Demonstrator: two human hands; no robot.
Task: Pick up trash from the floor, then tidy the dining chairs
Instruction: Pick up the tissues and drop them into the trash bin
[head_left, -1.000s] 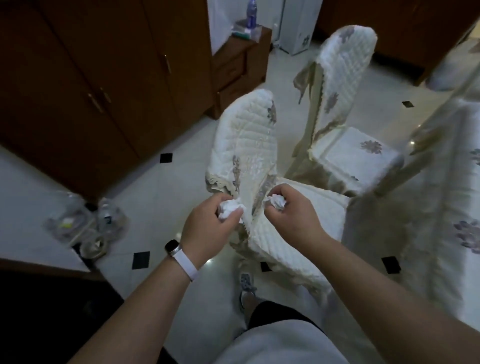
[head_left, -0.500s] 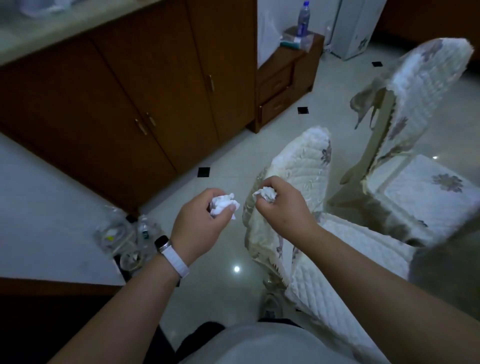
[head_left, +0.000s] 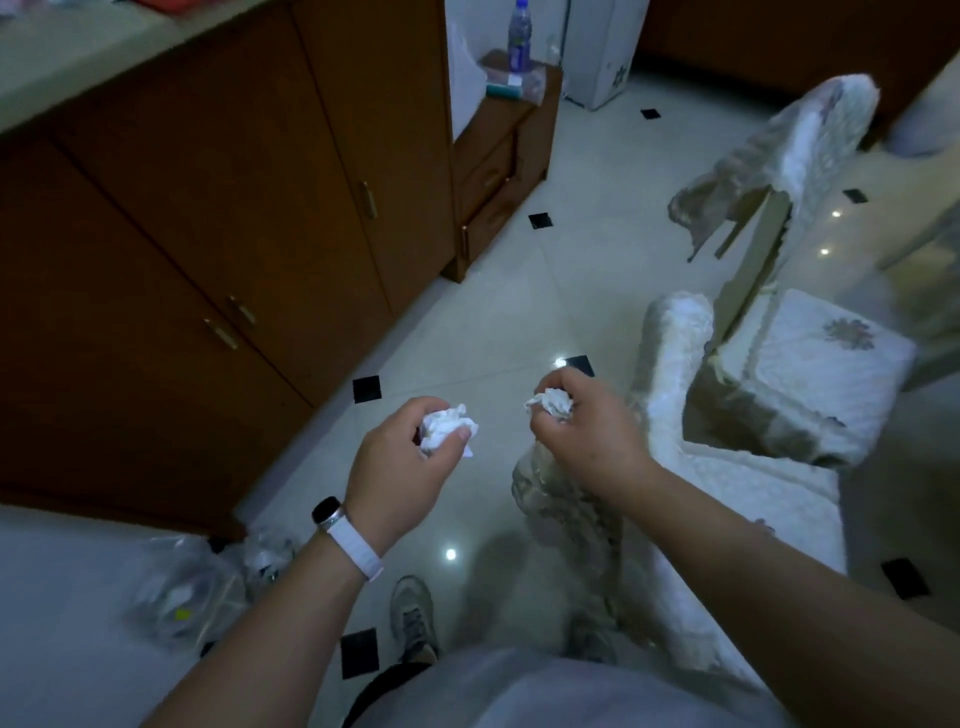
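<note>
My left hand (head_left: 402, 457) grips a crumpled white paper ball (head_left: 448, 427) above the tiled floor. My right hand (head_left: 592, 434) grips a second crumpled white paper ball (head_left: 551, 403). Just right of my right hand stands the near dining chair (head_left: 675, 395) under a quilted white cover, its back toward me. The far dining chair (head_left: 810, 358), covered the same way, stands behind it at the right.
Brown wooden cabinets (head_left: 208, 249) line the left side, with a low drawer unit (head_left: 498, 166) holding a bottle (head_left: 519, 34) beyond them. Clear plastic bags (head_left: 187, 587) lie on the floor at lower left. My shoes (head_left: 413, 618) stand on pale tiles.
The view has swung left and away from the chairs. Both hands kept hold of their paper balls and have drawn slightly apart, now over open floor beside the near chair.
</note>
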